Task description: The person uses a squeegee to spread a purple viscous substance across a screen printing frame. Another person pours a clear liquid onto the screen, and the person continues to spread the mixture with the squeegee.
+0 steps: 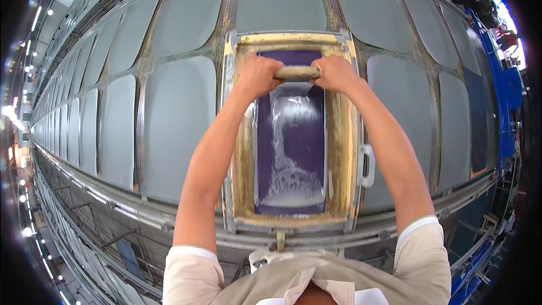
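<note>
Both my arms stretch out over a screen-printing frame point(353, 192) lying on a long table. A pale squeegee point(298, 73) spans the far end of its purple mesh window point(307, 141). My left hand point(261, 75) is closed around the squeegee's left end, and my right hand point(336, 73) grips its right end. Whitish wet ink point(293, 183) streaks the mesh on my side of the squeegee, thickest near the window's near end. Yellowish, stained borders surround the window. The squeegee's lower edge is mostly hidden.
Rows of grey fabric panels point(179, 124) cover the table on both sides and beyond the frame. A white handle point(367, 165) sticks out at the frame's right side. A metal rail point(316, 241) runs along the near edge. Blue equipment point(504, 96) stands at the far right.
</note>
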